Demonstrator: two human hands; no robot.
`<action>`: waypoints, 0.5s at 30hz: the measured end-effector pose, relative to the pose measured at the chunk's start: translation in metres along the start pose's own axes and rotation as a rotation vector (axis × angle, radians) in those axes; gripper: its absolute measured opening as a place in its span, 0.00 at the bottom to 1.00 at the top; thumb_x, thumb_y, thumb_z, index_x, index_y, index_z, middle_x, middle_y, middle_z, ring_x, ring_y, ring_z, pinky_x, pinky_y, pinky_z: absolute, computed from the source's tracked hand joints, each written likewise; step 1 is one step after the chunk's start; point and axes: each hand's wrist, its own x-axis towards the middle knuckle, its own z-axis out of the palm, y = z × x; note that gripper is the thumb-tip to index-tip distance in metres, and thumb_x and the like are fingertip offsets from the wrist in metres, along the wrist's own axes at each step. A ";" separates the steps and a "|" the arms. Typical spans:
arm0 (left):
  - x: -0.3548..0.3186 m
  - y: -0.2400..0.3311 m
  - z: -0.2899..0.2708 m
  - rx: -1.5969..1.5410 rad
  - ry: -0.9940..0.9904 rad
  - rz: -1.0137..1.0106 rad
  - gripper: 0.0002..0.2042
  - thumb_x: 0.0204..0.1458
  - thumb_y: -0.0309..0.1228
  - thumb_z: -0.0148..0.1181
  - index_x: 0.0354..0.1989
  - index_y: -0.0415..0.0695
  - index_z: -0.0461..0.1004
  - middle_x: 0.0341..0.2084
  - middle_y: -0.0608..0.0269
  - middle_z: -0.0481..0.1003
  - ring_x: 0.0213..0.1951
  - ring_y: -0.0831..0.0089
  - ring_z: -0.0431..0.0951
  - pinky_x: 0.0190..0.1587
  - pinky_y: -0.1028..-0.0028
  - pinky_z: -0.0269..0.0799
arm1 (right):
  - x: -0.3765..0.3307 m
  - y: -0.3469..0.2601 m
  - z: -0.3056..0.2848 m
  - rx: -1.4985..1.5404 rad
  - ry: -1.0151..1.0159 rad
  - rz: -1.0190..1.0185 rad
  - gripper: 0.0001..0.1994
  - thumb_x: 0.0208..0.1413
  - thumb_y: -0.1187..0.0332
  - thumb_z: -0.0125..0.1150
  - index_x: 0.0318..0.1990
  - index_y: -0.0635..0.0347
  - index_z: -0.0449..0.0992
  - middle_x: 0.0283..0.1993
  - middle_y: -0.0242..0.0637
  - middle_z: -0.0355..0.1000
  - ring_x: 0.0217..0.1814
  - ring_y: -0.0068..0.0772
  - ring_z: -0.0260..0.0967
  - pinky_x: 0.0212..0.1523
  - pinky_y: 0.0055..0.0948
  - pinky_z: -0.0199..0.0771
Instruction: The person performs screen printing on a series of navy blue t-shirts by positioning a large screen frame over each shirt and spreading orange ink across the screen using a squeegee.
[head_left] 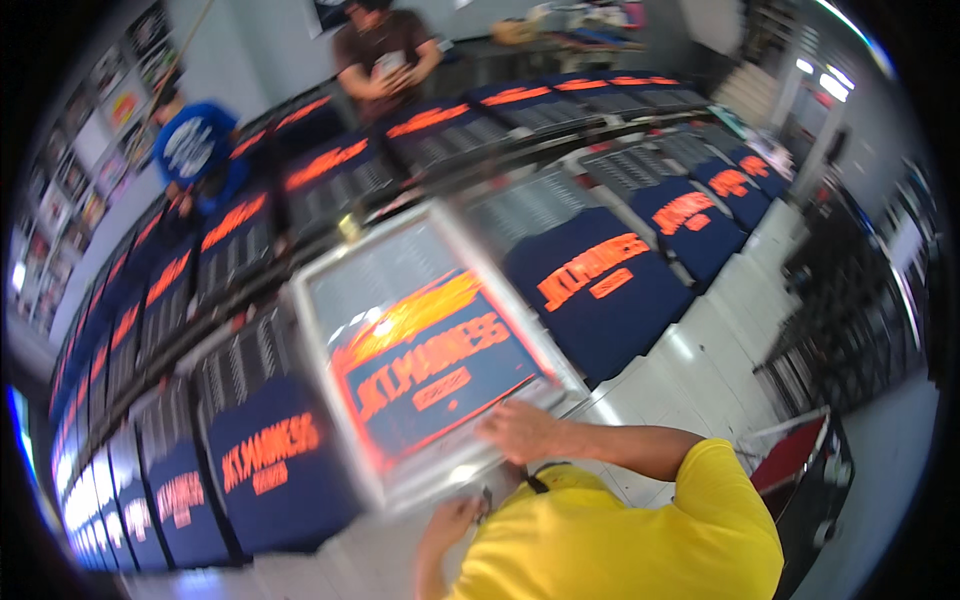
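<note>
- Screen-printing frame, pale-edged and blurred, sits in front of you over the near row of the long surface; orange lettering shows inside it.
- Navy shirt with orange lettering lies just to the frame's right; a second navy shirt lies to its left.
- Beyond the far row you face a co-worker in a brown top, with another in a blue top farther left.
- Bright orange ink streaks the mesh above the lettering.
- Your right grip is at the frame's near edge, fingers bent; you cannot tell what it pinches.
- Your left grip is near the frame's near edge, fingers curled; blur hides whether it holds anything.
</note>
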 end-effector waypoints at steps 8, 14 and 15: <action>0.034 0.017 0.049 -0.544 0.140 -0.181 0.30 0.68 0.51 0.39 0.48 0.33 0.76 0.35 0.58 0.81 0.34 0.70 0.76 0.39 0.67 0.72 | 0.006 0.003 0.000 0.017 0.200 0.053 0.15 0.42 0.67 0.64 0.41 0.58 0.74 0.36 0.37 0.75 0.42 0.41 0.74 0.43 0.41 0.73; 0.048 0.015 0.072 -0.586 0.260 -0.120 0.22 0.71 0.46 0.37 0.42 0.39 0.72 0.26 0.67 0.73 0.25 0.77 0.67 0.30 0.74 0.66 | 0.053 0.056 -0.018 -0.001 0.241 0.104 0.14 0.45 0.63 0.66 0.40 0.53 0.75 0.38 0.35 0.77 0.43 0.40 0.74 0.44 0.43 0.72; 0.049 0.013 0.075 -0.600 0.272 -0.099 0.22 0.71 0.45 0.37 0.39 0.40 0.71 0.24 0.68 0.71 0.24 0.78 0.66 0.28 0.75 0.64 | 0.066 0.072 -0.017 0.000 0.278 0.085 0.14 0.45 0.63 0.66 0.40 0.54 0.74 0.38 0.35 0.77 0.43 0.41 0.74 0.43 0.43 0.72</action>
